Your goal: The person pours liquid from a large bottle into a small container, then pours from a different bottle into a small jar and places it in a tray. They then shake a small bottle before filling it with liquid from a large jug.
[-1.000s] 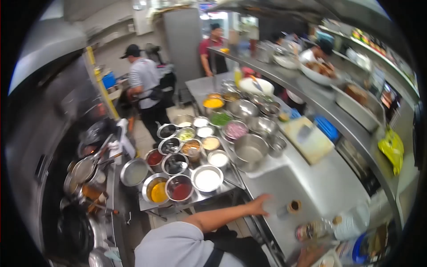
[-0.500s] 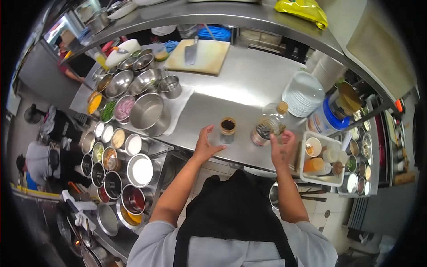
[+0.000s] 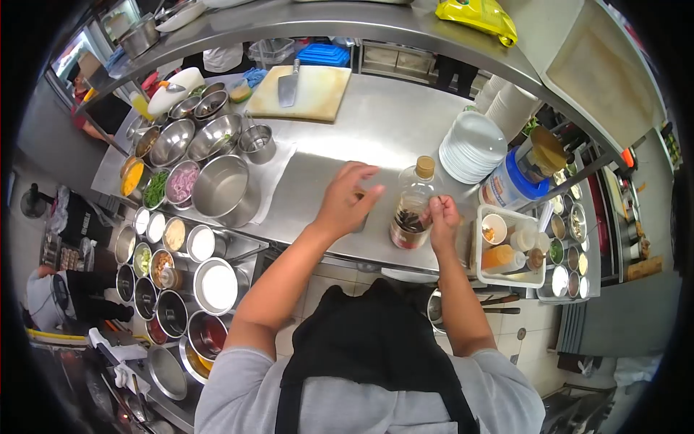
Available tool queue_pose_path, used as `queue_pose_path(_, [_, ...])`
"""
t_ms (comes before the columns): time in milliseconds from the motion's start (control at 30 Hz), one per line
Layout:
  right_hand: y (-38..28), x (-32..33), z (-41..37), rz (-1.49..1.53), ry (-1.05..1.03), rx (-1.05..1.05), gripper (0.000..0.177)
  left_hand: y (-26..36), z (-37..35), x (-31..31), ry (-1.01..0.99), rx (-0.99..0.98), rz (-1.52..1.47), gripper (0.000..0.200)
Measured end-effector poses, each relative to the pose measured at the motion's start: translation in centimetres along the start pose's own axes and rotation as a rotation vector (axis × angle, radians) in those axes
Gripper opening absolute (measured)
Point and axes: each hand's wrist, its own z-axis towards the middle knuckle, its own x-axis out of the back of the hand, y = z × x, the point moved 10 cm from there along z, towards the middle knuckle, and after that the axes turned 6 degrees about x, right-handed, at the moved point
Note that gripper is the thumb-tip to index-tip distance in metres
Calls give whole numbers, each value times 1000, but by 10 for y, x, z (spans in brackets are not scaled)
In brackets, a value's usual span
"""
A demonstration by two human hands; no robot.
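My right hand (image 3: pixel 443 219) is closed at the right side of a clear bottle (image 3: pixel 413 217) with a tan cap, seemingly gripping it there. The bottle stands near the counter's front edge and has dark contents low down. To its left, my left hand (image 3: pixel 347 201) is raised over the steel counter (image 3: pixel 311 173), fingers and thumb apart. Behind that hand a small jar (image 3: pixel 359 195) is nearly all hidden; only a dark bit shows between thumb and fingers. Whether the left hand touches the jar cannot be seen.
A white bin of squeeze bottles (image 3: pixel 481 271) is right of my right hand, with stacked white plates (image 3: pixel 470 148) behind. Steel bowls (image 3: pixel 217 184) and food pots crowd the left. A cutting board (image 3: pixel 318 90) holds a cleaver (image 3: pixel 288 88). A shelf (image 3: pixel 289 22) crosses above.
My left hand has moved up and forward over the small jar, covering it. The bottle, tilted before, now stands more upright, and my right hand has closed more tightly beside it. The view has shifted slightly.
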Motion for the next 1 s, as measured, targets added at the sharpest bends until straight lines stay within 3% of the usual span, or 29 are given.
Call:
queue_pose_path(67, [-14,-8,-7,-37,-46,-86,23,13,17,-25,-92,36,-76,39])
queue_pose_path(133, [-40,-18,-16,-100,-81,-93,24,-1,28,-46,-193,252,-160,37])
queue_pose_path(267, [-70,-29,-27,-345,-112,-49,28,-16,35,-43,-300,453,-140,36])
queue_pose_path(333, [-88,-41,-33,-434,-155,-72,30,-34,19,-44,-532,741,-231,34])
queue_pose_path(500, [-84,-58,-34,-584,-287,-90,32,-76,3,-47,-672,828,-311,30])
queue_pose_path(567, [-85,-65,-35,-614,-323,-148,31,-76,-11,-59,-824,896,-582,28])
queue_pose_path(767, [-85,-80,-27,-670,-393,-136,34,-72,-22,-56,-933,887,-808,33])
queue_pose_path(900, [-83,-88,-23,-664,-414,-121,38,-73,-24,-49,-922,923,-836,32])
queue_pose_path(1000, [-70,-86,-20,-741,-418,-130,40,-84,-14,-38,-755,845,-613,34])
